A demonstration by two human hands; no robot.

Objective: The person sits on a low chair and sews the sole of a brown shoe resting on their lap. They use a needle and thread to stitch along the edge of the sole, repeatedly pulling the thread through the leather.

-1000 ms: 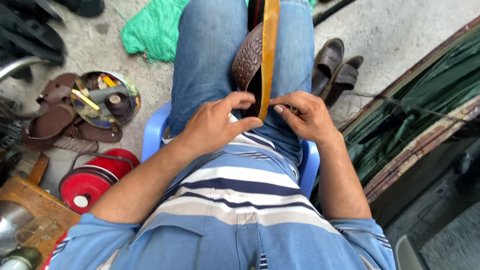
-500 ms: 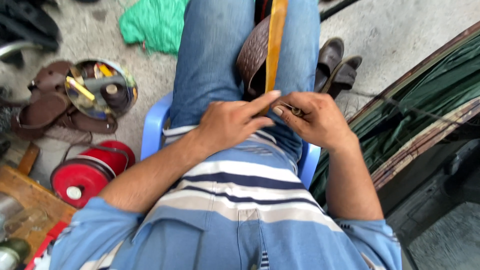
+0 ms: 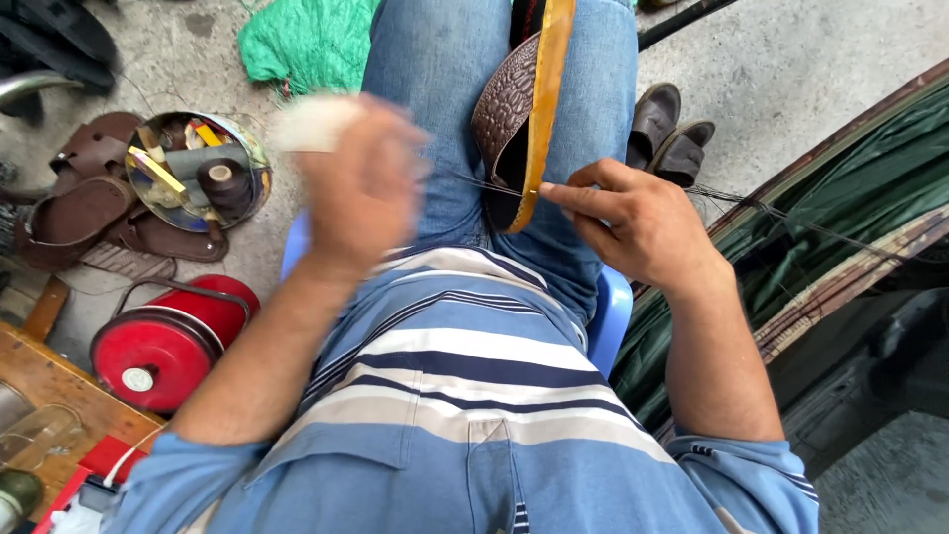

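Hands: right (image 3: 633, 222) pinches sandal (image 3: 519, 129) edge, blurred left (image 3: 361, 183) pulls thread (image 3: 465, 179).

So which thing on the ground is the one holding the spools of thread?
Look left of the person's denim-clad legs, on the concrete beside the brown leather sandals. It is the round, shallow metal tin, open-topped and crammed with spools and small tools, unlike the closed red drum nearer the camera.

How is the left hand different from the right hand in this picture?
The left hand is blurred and raised away from the leather piece; the right hand is sharp and rests at its edge. The left hand grips a pale handle; the right hand pinches at the yellow rim. A thread runs between both.
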